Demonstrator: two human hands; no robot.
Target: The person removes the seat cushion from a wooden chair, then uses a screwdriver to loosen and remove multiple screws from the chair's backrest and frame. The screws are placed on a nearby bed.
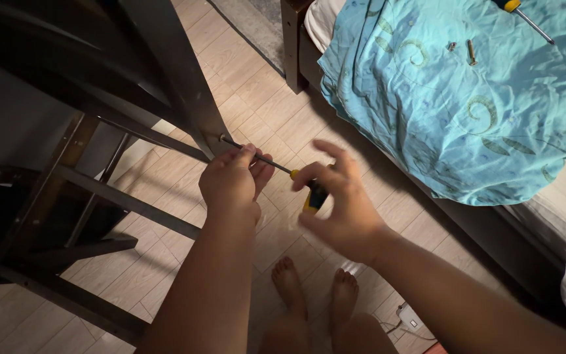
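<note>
A screwdriver point(283, 172) with a thin metal shaft and a yellow-and-black handle is held level against a dark wooden chair leg point(185, 85); its tip is set on a small screw head point(222, 137) in the face of that leg. The shaft is pinched near its middle by the fingers of the left hand point(230, 180), which is closed around it just below and to the right of the screw; the handle end is met by the right hand point(339, 203), whose thumb and forefinger touch the handle while the other fingers are spread loose, so the grip there is only partly closed. The chair leg slants up to the left from the screw, and dark rungs point(126, 200) branch from it down to the left. Beneath the leg a pale wood-plank floor point(257, 98) is seen; two bare feet point(316, 288) are planted on it below the hands, and a small white plug block point(411, 321) with a cord lies just to their right. To the right of the leg a bed is covered by a turquoise patterned sheet point(466, 118); on the sheet two loose screws point(470, 51) lie side by side, and a second yellow-handled screwdriver point(525, 16) rests near its top edge.
</note>
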